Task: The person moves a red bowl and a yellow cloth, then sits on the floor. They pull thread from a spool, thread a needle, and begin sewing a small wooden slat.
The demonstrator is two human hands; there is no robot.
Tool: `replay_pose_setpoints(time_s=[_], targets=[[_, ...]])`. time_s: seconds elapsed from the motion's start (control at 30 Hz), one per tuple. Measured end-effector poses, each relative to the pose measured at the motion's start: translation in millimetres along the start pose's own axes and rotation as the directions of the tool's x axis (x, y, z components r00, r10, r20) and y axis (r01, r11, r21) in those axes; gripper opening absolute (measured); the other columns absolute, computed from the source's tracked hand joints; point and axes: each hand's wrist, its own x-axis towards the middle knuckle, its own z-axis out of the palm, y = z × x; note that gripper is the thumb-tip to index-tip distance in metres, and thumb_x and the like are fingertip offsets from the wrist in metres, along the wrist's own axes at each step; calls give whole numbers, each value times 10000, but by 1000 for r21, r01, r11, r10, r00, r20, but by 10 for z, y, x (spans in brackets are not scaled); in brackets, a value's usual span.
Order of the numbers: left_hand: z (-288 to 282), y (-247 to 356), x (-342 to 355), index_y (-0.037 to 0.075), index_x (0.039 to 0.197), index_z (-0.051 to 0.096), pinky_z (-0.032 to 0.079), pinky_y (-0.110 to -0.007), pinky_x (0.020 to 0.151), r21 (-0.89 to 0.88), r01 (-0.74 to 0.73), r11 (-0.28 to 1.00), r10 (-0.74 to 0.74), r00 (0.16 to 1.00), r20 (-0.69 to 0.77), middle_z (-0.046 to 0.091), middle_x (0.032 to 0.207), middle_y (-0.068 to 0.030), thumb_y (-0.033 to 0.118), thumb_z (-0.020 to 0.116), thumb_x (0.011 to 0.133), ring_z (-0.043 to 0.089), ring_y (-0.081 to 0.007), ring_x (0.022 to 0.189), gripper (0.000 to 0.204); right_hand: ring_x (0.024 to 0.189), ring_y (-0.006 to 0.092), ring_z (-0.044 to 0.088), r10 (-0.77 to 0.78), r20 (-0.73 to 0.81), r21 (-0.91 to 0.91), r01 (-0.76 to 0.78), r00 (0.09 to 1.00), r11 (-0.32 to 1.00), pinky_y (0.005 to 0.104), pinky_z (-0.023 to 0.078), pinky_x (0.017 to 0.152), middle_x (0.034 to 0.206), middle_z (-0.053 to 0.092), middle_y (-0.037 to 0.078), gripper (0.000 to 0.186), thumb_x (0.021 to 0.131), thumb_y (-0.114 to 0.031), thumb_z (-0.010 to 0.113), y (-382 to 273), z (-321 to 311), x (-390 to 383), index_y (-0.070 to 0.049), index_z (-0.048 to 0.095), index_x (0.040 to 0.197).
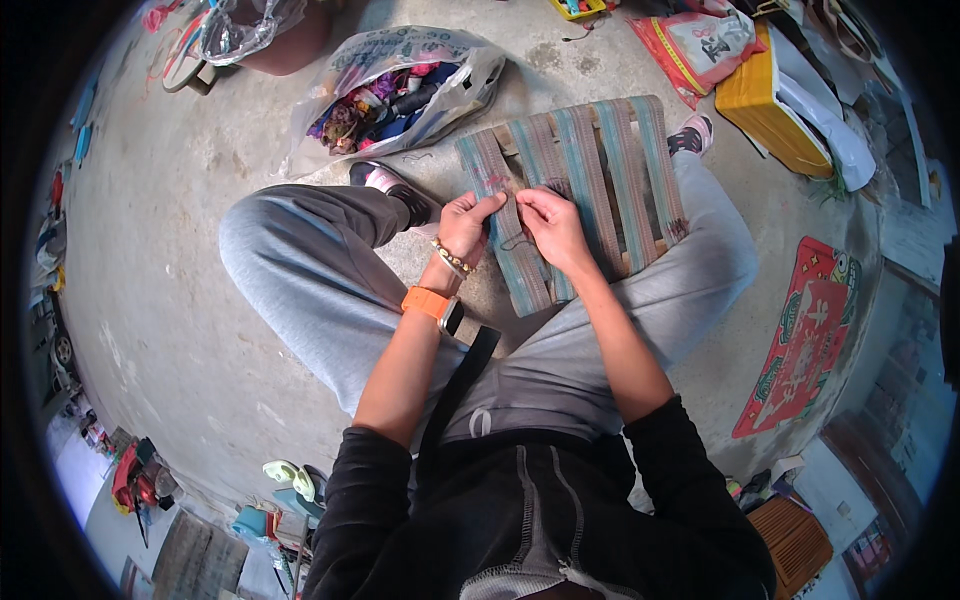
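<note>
A panel of wide striped woven straps, teal, brown and pinkish, lies tilted against my right leg, with gaps between the straps. My left hand is at the leftmost strap, its fingers curled and its thumb pressed on the strap's edge. Close beside it, my right hand is closed in a pinch over the same strap; what sits between its fingertips is too small to make out. Reddish stitching or thread shows on the strap just above my fingertips. A dark thread-like loop lies on the strap below them.
A clear plastic bag full of colourful cloth and yarn-like bits stands ahead to the left. Beyond it is a reddish-brown tub. At far right are a yellow box and a red-and-white sack. A red mat lies right.
</note>
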Motion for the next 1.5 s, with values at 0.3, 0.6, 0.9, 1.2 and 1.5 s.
replay_pose_setpoints(time_s=[0.3,0.6,0.9,1.2,1.5], targets=[[55,33,-57,-20,906,574,501,-286,665,-87,30,996,-29,999,15,620,844,-81,85,537,828,601,-161,717,137,542,72,494,22,-5,-62,-22,1000,998,216,401,470,725,523,30,82,792,14,527,-32,-89,-124,51,565,855],[84,85,-74,-28,863,579,502,-287,669,-132,50,990,-48,999,14,620,822,-89,70,548,812,602,-167,705,115,554,70,488,-34,-9,-110,32,999,993,217,394,481,743,542,40,98,787,16,519,-10,-69,-115,50,568,865],[18,38,-41,-26,810,584,501,-290,651,-116,74,991,-76,997,-16,618,778,-92,74,563,805,600,-167,675,102,667,123,523,-166,-21,-195,158,986,968,229,416,587,771,554,75,126,782,41,500,0,-13,-93,59,560,892],[9,7,-29,-28,796,584,499,-288,635,-104,77,992,-84,995,-63,619,771,-92,63,569,795,600,-166,667,91,656,99,512,-203,-41,-201,191,978,961,206,401,568,760,548,69,118,781,54,497,-34,50,-61,55,564,877],[-15,-82,19,20,830,602,419,-214,482,145,-5,989,32,983,-179,612,723,-33,87,596,777,542,-88,543,86,618,112,539,13,-112,-135,-28,994,990,223,427,556,749,586,75,102,760,-4,587,-248,61,-23,30,586,856]])
